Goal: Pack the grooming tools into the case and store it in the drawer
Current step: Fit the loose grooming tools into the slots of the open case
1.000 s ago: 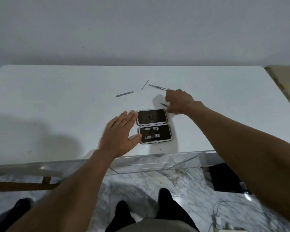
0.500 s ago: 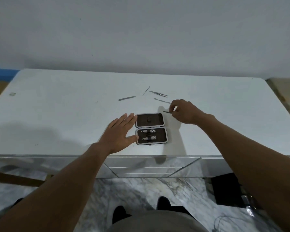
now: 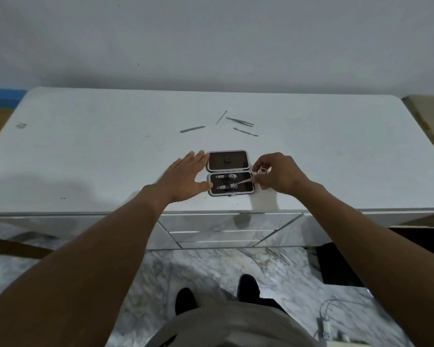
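Small black hinged case with a silver rim (image 3: 238,161) lies open near the front edge of the white tabletop (image 3: 110,151). Left hand (image 3: 186,177) is flat, fingers straight, thumb against the case's left edge. I read that as bracing it against sliding. Right hand (image 3: 278,175) pinches thin steel scissors (image 3: 244,181) at the ring end, tip angled over the lower half beside two strapped nail clippers (image 3: 224,176). I take this as seating them. Four slim loose metal tools (image 3: 239,121) lie farther back. Mirrored drawer (image 3: 223,222) below looks closed.
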`<state>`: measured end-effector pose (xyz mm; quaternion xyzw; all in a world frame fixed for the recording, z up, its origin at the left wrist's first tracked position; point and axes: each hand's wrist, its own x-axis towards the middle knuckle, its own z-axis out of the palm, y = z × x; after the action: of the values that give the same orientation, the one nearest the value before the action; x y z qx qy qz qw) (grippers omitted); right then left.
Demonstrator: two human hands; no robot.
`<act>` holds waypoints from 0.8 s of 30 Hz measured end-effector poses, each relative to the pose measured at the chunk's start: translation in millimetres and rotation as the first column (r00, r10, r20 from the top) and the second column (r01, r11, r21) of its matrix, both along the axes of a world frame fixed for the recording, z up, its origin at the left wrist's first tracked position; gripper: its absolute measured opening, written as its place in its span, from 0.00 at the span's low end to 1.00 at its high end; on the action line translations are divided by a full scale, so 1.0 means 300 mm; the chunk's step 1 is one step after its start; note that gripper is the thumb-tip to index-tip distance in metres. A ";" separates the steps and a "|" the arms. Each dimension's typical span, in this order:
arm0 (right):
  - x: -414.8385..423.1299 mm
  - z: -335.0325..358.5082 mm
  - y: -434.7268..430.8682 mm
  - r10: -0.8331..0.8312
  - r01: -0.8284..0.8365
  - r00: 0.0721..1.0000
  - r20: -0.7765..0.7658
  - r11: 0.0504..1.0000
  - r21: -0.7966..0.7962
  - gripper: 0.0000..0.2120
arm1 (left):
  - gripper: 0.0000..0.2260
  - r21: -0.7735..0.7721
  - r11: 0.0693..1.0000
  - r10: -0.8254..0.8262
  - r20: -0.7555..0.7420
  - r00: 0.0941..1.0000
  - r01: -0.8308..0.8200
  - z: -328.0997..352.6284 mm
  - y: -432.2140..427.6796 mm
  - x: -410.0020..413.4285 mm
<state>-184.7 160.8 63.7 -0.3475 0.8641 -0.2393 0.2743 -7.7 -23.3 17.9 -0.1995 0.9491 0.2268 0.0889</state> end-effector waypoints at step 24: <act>0.029 -0.024 0.057 0.291 -0.259 0.870 -0.398 0.957 0.133 0.11 | 0.46 0.052 0.996 -0.072 0.064 0.995 0.069 0.028 -0.014 0.005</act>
<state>-176.2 178.1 56.4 -0.4991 0.8525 -0.0863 0.1296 -6.2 -27.5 26.1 -0.1709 0.9462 0.2405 0.1327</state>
